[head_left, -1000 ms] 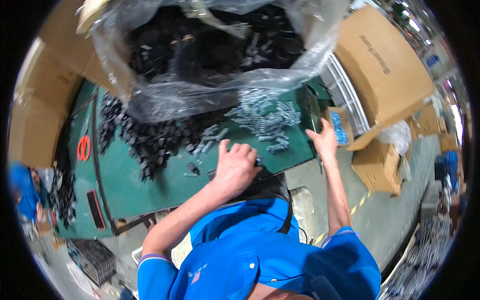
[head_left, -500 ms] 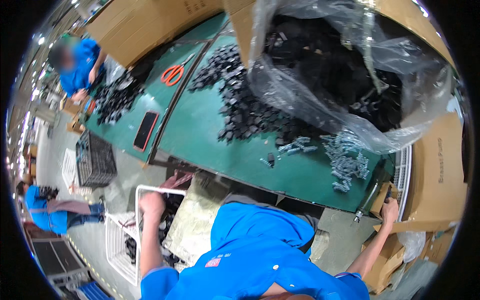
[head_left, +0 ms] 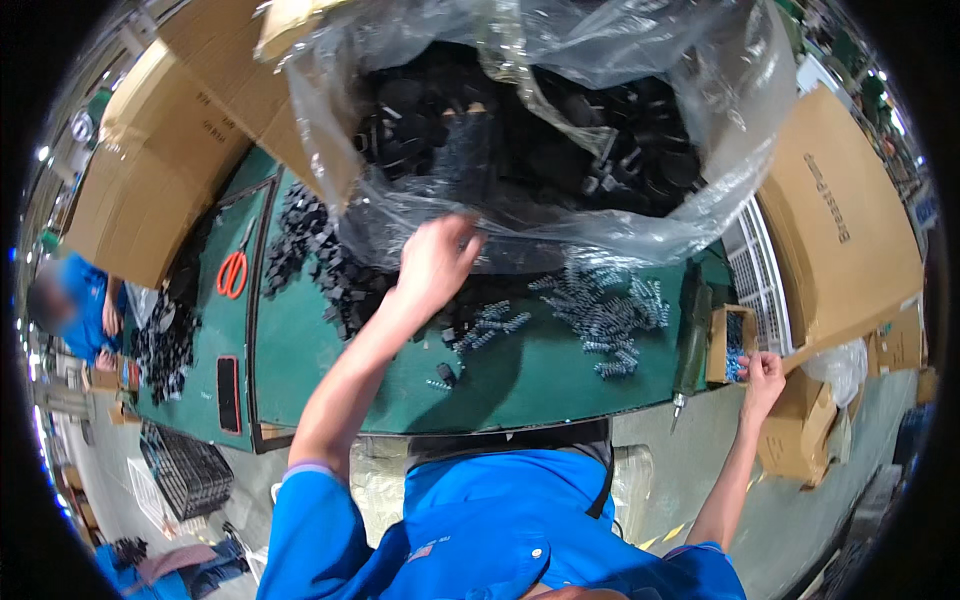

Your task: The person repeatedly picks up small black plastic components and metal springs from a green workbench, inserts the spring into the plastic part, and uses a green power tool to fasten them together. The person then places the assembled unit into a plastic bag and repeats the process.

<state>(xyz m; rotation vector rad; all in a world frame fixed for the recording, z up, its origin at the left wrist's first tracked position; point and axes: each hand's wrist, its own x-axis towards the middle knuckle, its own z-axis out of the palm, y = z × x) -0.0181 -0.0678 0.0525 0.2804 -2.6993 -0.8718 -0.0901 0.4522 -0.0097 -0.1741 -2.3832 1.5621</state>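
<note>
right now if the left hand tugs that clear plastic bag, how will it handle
The clear plastic bag is crumpled and glossy, so it is probably floppy and slippery. It is heaped with black parts, so it likely drags heavily. The left hand touches its thin lower edge, which may stretch or tear.

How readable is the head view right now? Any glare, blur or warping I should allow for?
Head view: strong fisheye, so the green table edge bows and a black ring frames the picture; ceiling light glares off the clear plastic bag, veiling the black parts inside; the left hand looks slightly soft; the right hand near the rim is small and stretched; springs read sharply.
</note>
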